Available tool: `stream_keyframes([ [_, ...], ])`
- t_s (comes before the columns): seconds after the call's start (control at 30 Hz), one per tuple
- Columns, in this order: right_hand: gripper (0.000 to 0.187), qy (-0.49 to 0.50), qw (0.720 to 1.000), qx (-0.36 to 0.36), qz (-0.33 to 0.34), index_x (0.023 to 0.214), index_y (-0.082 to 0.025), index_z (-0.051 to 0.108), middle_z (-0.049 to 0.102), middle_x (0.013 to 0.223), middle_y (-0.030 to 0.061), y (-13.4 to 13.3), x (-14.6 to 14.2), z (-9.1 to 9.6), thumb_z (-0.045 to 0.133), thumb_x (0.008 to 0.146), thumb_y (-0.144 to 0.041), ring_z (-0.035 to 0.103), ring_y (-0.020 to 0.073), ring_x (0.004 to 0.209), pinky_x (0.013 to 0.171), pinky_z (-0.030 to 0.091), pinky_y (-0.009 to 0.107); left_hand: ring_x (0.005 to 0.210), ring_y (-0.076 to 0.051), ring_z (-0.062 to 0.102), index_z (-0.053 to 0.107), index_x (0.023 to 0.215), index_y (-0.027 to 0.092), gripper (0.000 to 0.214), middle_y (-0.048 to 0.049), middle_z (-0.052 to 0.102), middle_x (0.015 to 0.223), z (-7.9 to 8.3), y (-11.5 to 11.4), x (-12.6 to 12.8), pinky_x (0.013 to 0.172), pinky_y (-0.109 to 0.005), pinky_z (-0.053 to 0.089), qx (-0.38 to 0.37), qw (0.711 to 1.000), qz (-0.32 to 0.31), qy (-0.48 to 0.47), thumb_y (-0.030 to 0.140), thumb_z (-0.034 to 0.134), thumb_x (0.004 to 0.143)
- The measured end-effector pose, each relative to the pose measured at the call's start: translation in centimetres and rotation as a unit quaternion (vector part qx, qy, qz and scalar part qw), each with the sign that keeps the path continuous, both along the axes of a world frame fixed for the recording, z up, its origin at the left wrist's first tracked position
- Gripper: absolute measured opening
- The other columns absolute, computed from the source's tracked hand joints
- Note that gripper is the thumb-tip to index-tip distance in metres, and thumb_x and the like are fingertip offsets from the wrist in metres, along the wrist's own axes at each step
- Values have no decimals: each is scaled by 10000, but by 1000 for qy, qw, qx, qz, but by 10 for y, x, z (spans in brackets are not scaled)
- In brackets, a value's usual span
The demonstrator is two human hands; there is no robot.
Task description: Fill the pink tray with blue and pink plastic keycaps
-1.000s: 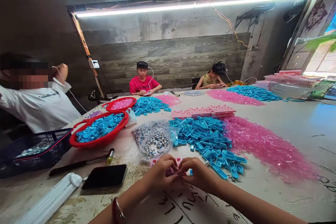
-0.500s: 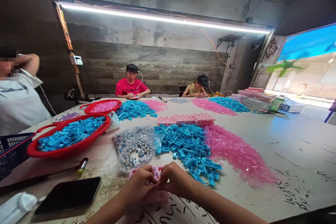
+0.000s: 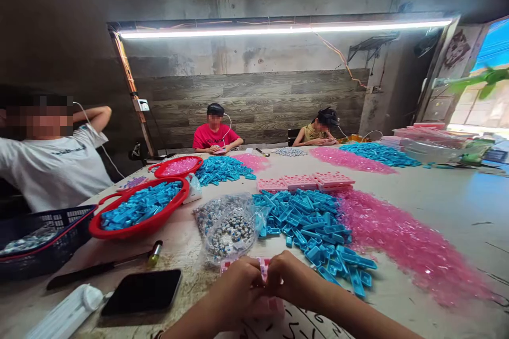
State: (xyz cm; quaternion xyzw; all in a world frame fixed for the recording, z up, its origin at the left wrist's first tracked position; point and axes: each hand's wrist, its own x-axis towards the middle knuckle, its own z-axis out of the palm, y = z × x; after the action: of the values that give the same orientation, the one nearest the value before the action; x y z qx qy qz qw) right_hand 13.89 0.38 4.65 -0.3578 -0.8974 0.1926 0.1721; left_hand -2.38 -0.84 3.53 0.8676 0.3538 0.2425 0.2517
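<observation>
Pink tray (image 3: 274, 306) lies on table (image 3: 445, 196) beneath both hands, just nearer than clear bag (image 3: 233, 228) of small metal parts; blue pieces (image 3: 318, 222) heaped beyond right hand (image 3: 284, 275). Left hand (image 3: 242, 280) and right hand: fingers bent inward, tips nearly meeting over tray. Any small part pinched between: hidden, cannot tell. Tray judged light, stiff plastic, smooth, mildly slippery; thin walls could crack if forced. Best hold: opposite outer edges, pockets left uncovered.
</observation>
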Motion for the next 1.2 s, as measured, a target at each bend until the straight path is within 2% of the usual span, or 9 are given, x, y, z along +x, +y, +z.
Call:
stream_keyframes([
  [0.17,203,9,1000,12,16,493,-134,640,605,492,-14,1,0,-2,673,692,-114,466,74,466,472,315,176,684,-119,538,627,667,158,129,-4,623,794,-5,2,0,644,-218,407,22,999,-25,-28,258,650,745],
  [0.37,181,-18,1000,17,4,524,-143,661,627,509,-1,3,-1,-4,662,705,-131,470,79,467,471,306,183,676,-131,549,634,647,143,142,-20,631,765,-11,10,-3,633,-228,410,29,999,-19,28,253,670,730],
  [0.47,188,-27,1000,-1,2,497,-128,655,610,473,-8,4,0,-5,668,684,-118,448,70,459,472,296,180,666,-135,549,632,621,143,167,-28,627,736,-16,13,-3,624,-233,408,43,997,-24,51,214,615,772],
  [0.6,227,-35,999,17,1,480,-125,654,610,453,-4,4,1,-3,655,705,-152,418,67,440,462,289,186,686,-144,556,629,629,150,182,-39,628,752,-20,15,-4,636,-240,409,75,995,-25,67,188,569,797],
  [0.8,212,-15,1000,3,-1,480,-126,665,621,460,1,6,2,-10,659,691,-154,456,75,451,461,299,181,702,-152,580,630,634,150,146,-45,651,767,-16,14,-3,662,-243,420,90,992,-40,75,146,585,773],
  [0.93,163,-9,1000,-18,-6,504,-118,680,621,471,-3,8,3,-12,649,663,-99,466,71,460,475,306,170,684,-146,585,626,613,142,130,-38,663,767,-14,14,-2,626,-228,412,88,992,-25,85,109,615,739],
  [1.03,164,-29,999,-26,-5,494,-94,671,575,432,-7,7,2,-8,652,656,-95,440,65,461,465,282,165,677,-140,582,624,597,137,149,-39,660,762,-16,15,-3,612,-222,407,82,992,-17,96,95,608,739],
  [1.2,160,-45,998,-44,-22,488,-92,664,499,398,-28,7,-1,-3,653,645,-119,340,50,441,439,230,173,665,-132,557,645,638,146,135,-31,650,759,-18,13,-4,610,-221,401,84,994,-20,72,185,611,762],
])
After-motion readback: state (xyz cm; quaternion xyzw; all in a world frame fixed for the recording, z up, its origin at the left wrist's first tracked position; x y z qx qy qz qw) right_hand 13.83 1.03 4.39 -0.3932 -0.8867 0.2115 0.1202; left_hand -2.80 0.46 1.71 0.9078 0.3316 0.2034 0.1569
